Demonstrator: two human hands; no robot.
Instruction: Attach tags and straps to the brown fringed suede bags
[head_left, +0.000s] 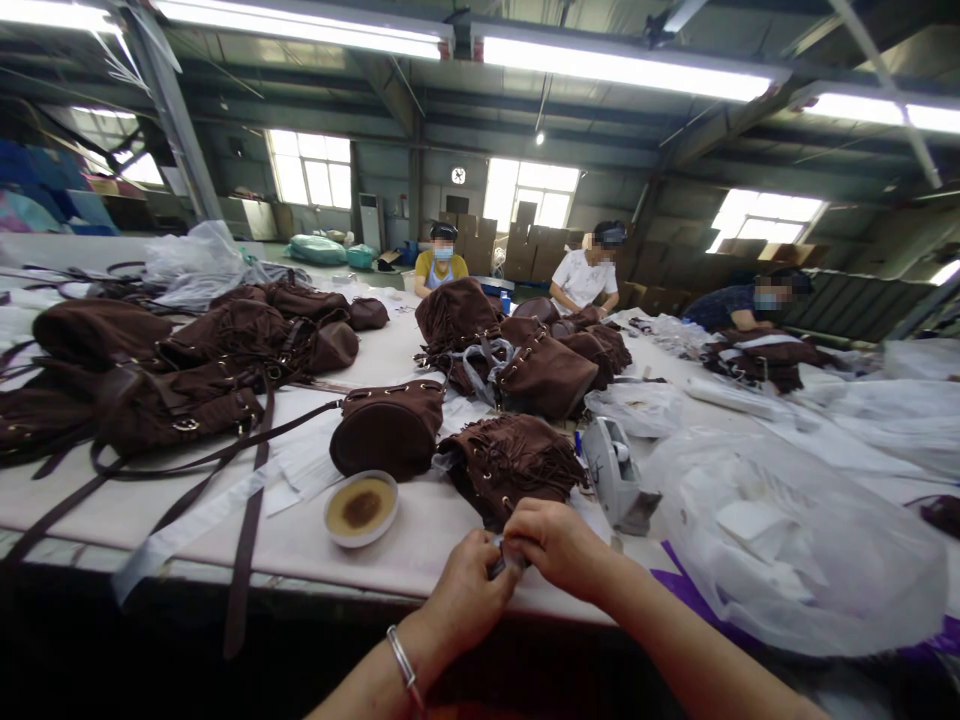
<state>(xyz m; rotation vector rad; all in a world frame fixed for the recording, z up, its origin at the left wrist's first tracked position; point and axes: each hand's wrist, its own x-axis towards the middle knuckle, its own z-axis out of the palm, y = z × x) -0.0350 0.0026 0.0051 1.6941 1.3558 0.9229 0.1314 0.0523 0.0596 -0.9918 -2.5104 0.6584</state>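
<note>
1. Fringed bag (517, 455): I log dark brown, soft material with small metallic eyelets; slumped on the pale tabletop (300, 560), fringe draped across its upper side.
2. Small item (496, 562): I record a greyish piece, mostly hidden between both hands (469, 590), near the bag's near end; shape unclear.

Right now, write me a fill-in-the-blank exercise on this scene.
A shiny metal bangle circles the person's ____ wrist.
The puffy translucent plastic bag lies nearer the ____ forearm than the other.
Across the pale table, ____ co-workers are visible.
The round white bowl holds something dark brown in the middle and ____ around that.

Missing words: left; right; three; yellow.
</note>
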